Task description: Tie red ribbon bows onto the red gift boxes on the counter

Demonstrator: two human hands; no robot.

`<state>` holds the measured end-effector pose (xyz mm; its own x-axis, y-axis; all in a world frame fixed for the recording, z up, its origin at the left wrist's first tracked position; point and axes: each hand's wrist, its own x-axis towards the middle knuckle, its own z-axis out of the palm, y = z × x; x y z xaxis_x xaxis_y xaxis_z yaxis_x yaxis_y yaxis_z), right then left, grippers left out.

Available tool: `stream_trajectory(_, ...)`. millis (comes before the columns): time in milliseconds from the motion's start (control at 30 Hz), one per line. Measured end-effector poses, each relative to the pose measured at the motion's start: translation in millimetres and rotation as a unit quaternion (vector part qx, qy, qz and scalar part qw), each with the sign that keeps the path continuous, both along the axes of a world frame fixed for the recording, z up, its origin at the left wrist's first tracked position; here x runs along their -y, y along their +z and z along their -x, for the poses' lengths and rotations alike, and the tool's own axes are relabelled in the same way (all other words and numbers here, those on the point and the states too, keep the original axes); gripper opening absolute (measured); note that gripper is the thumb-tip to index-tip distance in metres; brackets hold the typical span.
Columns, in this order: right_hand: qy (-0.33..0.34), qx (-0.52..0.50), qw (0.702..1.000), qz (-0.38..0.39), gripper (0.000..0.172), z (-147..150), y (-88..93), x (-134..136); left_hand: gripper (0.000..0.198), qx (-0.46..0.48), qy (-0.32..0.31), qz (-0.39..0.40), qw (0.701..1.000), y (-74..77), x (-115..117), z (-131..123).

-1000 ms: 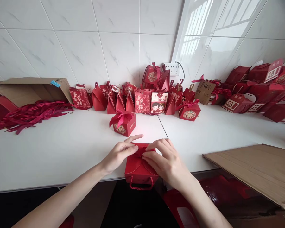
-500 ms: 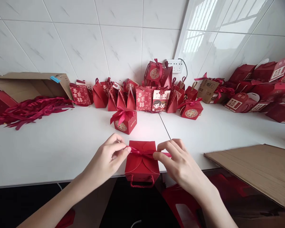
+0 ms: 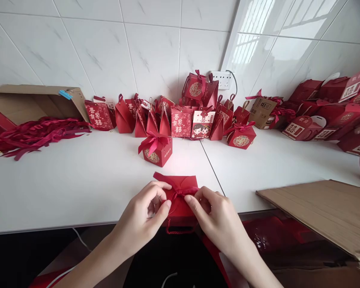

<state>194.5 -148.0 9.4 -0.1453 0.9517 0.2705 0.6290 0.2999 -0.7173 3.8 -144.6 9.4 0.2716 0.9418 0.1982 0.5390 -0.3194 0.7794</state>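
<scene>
A red gift box (image 3: 182, 214) sits at the table's front edge, its twisted red cord handle (image 3: 180, 232) toward me. Across its top runs a dark red ribbon (image 3: 177, 193) tied in a bow, with one flat tail slanting up to the back left. My left hand (image 3: 148, 208) is at the bow's left side, fingers curled and thumb close to the index finger on the ribbon. On the other side, my right hand (image 3: 217, 214) pinches the ribbon near the knot between thumb and fingers. Parts of the bow are hidden behind the fingers.
Behind it stands a finished-looking box with a bow (image 3: 157, 152). Several red gift boxes (image 3: 181, 122) line the tiled wall. Loose ribbons (image 3: 39, 134) lie by an open carton (image 3: 42, 98) at left. More boxes (image 3: 300, 127) and a cardboard flap (image 3: 324, 212) are at right.
Both hands have moved in closer to the knot. My left hand has come right and over the box; the ribbon's left tail now points up and back. The view has shifted slightly.
</scene>
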Motion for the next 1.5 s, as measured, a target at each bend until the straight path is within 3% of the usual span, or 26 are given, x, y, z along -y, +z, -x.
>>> stream_trajectory(200,-0.019,-0.074,0.992,0.100,0.029,2,0.3,-4,0.020,0.011,-0.027,0.021,0.999,-1.8,-3,2)
stream_trajectory(367,0.014,-0.129,0.980,0.150,0.024,-6,-6.0,-10,0.020,0.056,0.003,0.008,0.998,-6.4,-8,3)
stream_trajectory(533,0.056,-0.207,0.959,0.185,0.030,-12,-9.9,-13,0.025,0.093,0.002,0.099,0.991,-6.4,-11,4)
stream_trajectory(767,0.109,-0.341,0.907,0.221,0.035,-17,-16.1,-20,0.031,0.127,0.026,0.143,0.981,-13.2,-17,11)
stream_trajectory(967,0.123,-0.457,0.850,0.232,0.027,-18,-29.5,-22,0.034,0.194,0.019,0.188,0.963,-28.1,-21,14)
stream_trajectory(1267,0.113,-0.607,0.757,0.213,0.025,-8,-56.6,-23,0.030,0.319,0.044,0.151,0.934,-48.2,-22,4)
stream_trajectory(1333,0.115,-0.595,0.768,0.206,0.025,-11,-59.1,-25,0.029,0.326,0.049,0.154,0.931,-48.7,-21,6)
stream_trajectory(1433,0.113,-0.501,0.841,0.173,0.027,-26,-53.2,-28,0.030,0.308,0.011,0.192,0.932,-41.9,-25,14)
stream_trajectory(1500,0.087,-0.435,0.884,0.149,0.037,-40,-44.4,-32,0.034,0.305,-0.023,0.212,0.928,-34.7,-30,19)
